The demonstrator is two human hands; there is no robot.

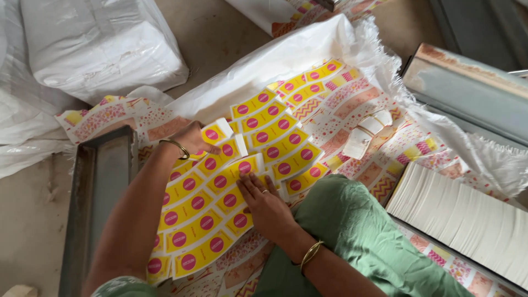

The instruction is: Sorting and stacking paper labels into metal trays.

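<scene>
Several curved yellow paper blanks with pink round spots [264, 137] lie fanned out in overlapping rows on a patterned printed sheet [379, 148]. My left hand [192, 137], with a bangle at the wrist, grips the edge of one yellow blank [215, 132] near the top of the left row. My right hand [267, 206], with a ring and a bangle, lies flat with fingers spread on the blanks [234, 201] near my green-clad knee [357, 231].
A thick stack of white blanks [467, 217] lies at the right. A small white curved stack [366, 132] rests on the sheet. A metal tray [102, 187] stands at the left, white sacks [99, 44] behind, a grey metal frame [467, 93] at upper right.
</scene>
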